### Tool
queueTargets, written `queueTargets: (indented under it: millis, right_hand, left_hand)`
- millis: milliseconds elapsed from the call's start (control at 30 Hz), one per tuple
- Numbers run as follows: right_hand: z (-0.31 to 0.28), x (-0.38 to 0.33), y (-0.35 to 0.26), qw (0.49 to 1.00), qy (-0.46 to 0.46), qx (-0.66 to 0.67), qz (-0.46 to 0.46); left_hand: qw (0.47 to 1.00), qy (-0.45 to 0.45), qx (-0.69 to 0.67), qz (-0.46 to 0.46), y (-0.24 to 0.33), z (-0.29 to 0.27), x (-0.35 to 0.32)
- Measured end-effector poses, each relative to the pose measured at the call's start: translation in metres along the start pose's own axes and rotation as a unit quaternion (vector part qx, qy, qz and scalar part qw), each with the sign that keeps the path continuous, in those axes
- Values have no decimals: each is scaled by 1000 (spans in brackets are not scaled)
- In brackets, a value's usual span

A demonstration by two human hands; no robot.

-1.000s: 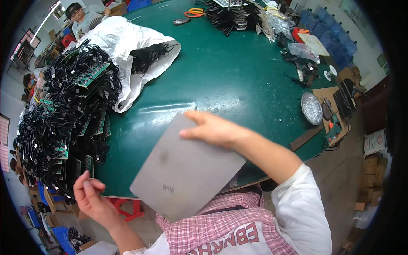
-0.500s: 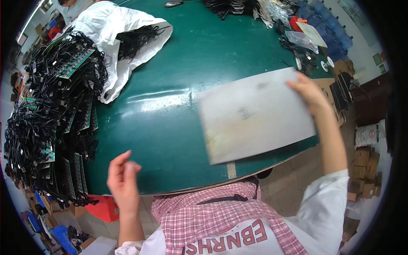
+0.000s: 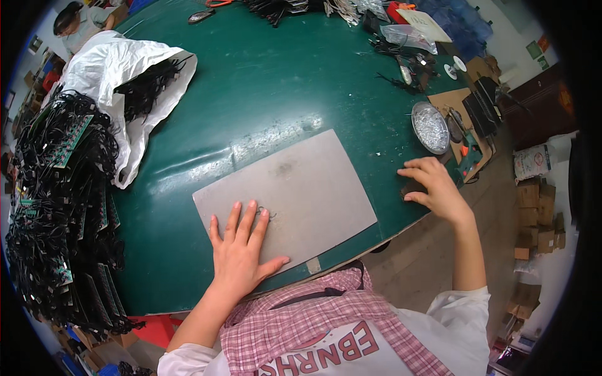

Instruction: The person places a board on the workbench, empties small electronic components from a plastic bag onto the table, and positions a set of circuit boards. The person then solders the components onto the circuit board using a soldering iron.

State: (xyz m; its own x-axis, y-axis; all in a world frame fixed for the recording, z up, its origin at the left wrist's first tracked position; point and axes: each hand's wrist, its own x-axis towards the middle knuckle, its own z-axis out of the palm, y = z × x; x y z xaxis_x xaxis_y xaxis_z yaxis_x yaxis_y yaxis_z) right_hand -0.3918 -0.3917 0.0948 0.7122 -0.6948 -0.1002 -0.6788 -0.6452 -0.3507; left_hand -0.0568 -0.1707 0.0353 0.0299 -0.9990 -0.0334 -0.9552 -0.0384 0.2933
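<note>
A flat grey rectangular board (image 3: 313, 182) lies on the green table near its front edge. My left hand (image 3: 238, 257) rests on the board's left part, fingers spread and palm down. My right hand (image 3: 437, 190) is to the right of the board, over the table's edge, with thumb and fingers apart. Between its fingertips and thumb a small dark thing (image 3: 411, 187) shows, partly covered; its kind cannot be made out. Just beyond that hand stands a round metal bowl (image 3: 431, 128) filled with small shiny pieces.
Green circuit boards with black cables (image 3: 69, 207) are heaped on the left. Beside them lies a white sack (image 3: 135, 69) with black cables inside. Tools and a brown board (image 3: 458, 100) line the right edge. A person (image 3: 78, 25) is at the far left.
The board has come down flat on the table, further left. My right hand has let go of it and moved to the edge; my left hand has come onto the board.
</note>
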Motion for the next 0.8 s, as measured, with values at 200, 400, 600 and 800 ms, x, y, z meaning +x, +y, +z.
queueTargets:
  millis: [200,400,600,800]
  right_hand:
    - [6,-16,13,998,-8,50,36]
    - [7,-19,15,997,3,45,70]
    - [12,-20,18,997,20,25,70]
    - [15,-20,22,995,46,50,69]
  left_hand:
    - [999,21,-3,41,22,12,25]
    - [998,28,-10,49,45,21,43]
    - [998,25,-15,51,49,22,47]
    - [999,8,-15,47,51,22,48]
